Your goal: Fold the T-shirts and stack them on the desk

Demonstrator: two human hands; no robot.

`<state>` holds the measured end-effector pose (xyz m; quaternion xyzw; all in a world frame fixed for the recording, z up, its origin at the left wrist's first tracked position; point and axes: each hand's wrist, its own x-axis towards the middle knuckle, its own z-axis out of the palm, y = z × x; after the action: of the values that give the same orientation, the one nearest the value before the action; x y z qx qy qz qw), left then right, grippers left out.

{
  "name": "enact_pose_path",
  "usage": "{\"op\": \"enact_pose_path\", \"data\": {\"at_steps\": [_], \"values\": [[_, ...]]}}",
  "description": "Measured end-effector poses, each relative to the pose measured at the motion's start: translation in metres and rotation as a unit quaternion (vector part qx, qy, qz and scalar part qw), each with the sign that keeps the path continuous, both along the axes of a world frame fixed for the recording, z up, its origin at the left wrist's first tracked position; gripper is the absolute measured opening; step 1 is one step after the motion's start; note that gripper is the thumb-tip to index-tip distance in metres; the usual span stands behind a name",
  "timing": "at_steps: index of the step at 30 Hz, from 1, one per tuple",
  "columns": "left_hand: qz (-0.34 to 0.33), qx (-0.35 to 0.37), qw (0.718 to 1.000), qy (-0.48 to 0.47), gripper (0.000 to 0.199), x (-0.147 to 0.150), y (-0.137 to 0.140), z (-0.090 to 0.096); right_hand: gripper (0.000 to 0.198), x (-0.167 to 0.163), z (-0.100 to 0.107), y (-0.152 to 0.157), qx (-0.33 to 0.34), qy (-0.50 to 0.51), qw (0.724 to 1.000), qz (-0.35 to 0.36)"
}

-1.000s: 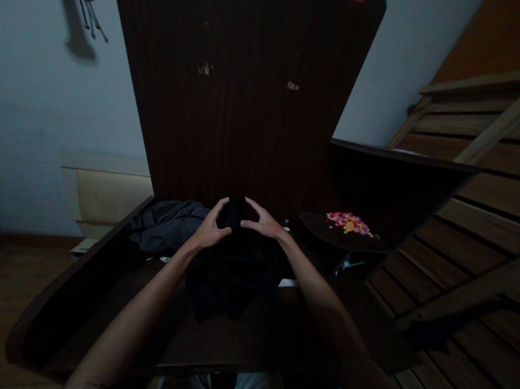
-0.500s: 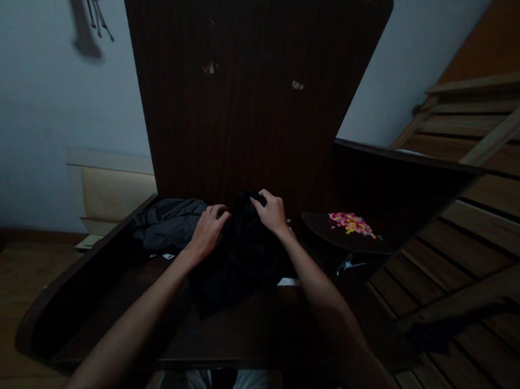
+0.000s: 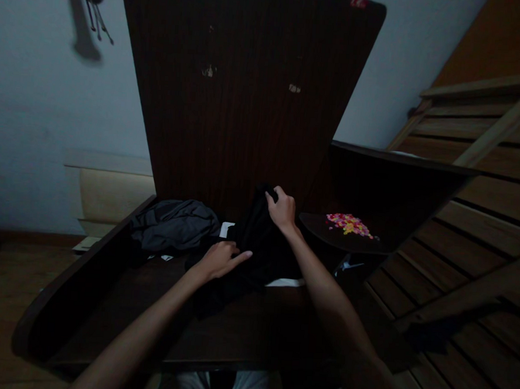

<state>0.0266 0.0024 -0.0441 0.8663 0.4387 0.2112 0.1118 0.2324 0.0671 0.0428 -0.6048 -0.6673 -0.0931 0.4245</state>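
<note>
Head cam has the black cloth [image 3: 254,229] right of the gray cloth [image 3: 176,224], far end pinched in your right hand [image 3: 284,210], the rest running toward you by your left hand [image 3: 221,259], nearer the gray cloth, thumb out, can't tell if gripping tbh.

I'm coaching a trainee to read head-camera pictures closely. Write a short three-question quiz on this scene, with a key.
1. Which hand pinches the raised end of the black cloth?

2. True or false: the gray cloth lies farther left in the picture than the black cloth.

3. Where are the small pink and yellow pieces?
A) On the floor
B) On the dark shelf
C) On the gray cloth

Key: 1. The right hand; 2. True; 3. B
</note>
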Motion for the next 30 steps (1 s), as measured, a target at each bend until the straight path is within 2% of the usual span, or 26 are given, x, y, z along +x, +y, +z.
{"op": "enact_pose_path", "data": {"at_steps": [3, 6, 9, 11, 14, 16, 19, 21, 22, 24, 26, 28, 29, 30], "values": [[0.081, 0.051, 0.995, -0.039, 0.04, -0.037, 0.017, 0.007, 0.021, 0.029, -0.012, 0.004, -0.024, -0.003, 0.999, -0.041], [0.071, 0.138, 0.987, -0.039, 0.011, -0.072, 0.033, 0.014, 0.022, 0.047, -0.025, 0.003, -0.052, -0.011, 0.997, -0.054], [0.113, 0.178, 0.974, -0.088, 0.04, -0.097, 0.043, 0.019, 0.025, 0.058, -0.034, 0.001, -0.054, 0.004, 0.996, -0.064], [0.169, 0.157, 0.963, -0.141, 0.044, -0.109, 0.048, 0.019, 0.027, 0.065, -0.038, 0.002, -0.06, 0.023, 0.997, -0.046], [0.242, 0.052, 0.934, -0.257, 0.023, -0.124, 0.056, 0.011, 0.033, 0.078, -0.046, 0.004, -0.101, 0.055, 0.993, 0.023], [0.268, -0.014, 0.909, -0.32, 0.012, -0.132, 0.062, 0.003, 0.037, 0.085, -0.056, 0.003, -0.153, 0.083, 0.981, 0.085], [0.278, -0.051, 0.89, -0.358, 0.021, -0.14, 0.069, -0.011, 0.044, 0.093, -0.078, -0.004, -0.289, 0.113, 0.932, 0.186], [0.274, -0.063, 0.884, -0.374, 0.027, -0.138, 0.067, -0.021, 0.058, 0.094, -0.097, -0.011, -0.374, 0.093, 0.896, 0.219], [0.264, -0.069, 0.888, -0.371, 0.03, -0.135, 0.062, -0.027, 0.066, 0.092, -0.107, -0.014, -0.398, 0.073, 0.888, 0.221], [0.215, -0.092, 0.914, -0.333, 0.038, -0.122, 0.048, -0.038, 0.081, 0.085, -0.126, -0.019, -0.401, 0.039, 0.891, 0.209], [0.136, -0.123, 0.953, -0.242, 0.063, -0.103, 0.028, -0.049, 0.088, 0.075, -0.144, -0.021, -0.372, 0.033, 0.904, 0.208], [0.077, -0.134, 0.98, -0.123, 0.102, -0.081, 0.009, -0.059, 0.084, 0.064, -0.157, -0.021, -0.335, 0.045, 0.914, 0.225], [0.07, -0.137, 0.986, -0.066, 0.111, -0.072, 0.002, -0.062, 0.076, 0.058, -0.161, -0.02, -0.317, 0.053, 0.917, 0.237], [0.066, -0.14, 0.988, -0.024, 0.108, -0.065, -0.003, -0.064, 0.066, 0.054, -0.163, -0.019, -0.298, 0.062, 0.92, 0.248]]}}
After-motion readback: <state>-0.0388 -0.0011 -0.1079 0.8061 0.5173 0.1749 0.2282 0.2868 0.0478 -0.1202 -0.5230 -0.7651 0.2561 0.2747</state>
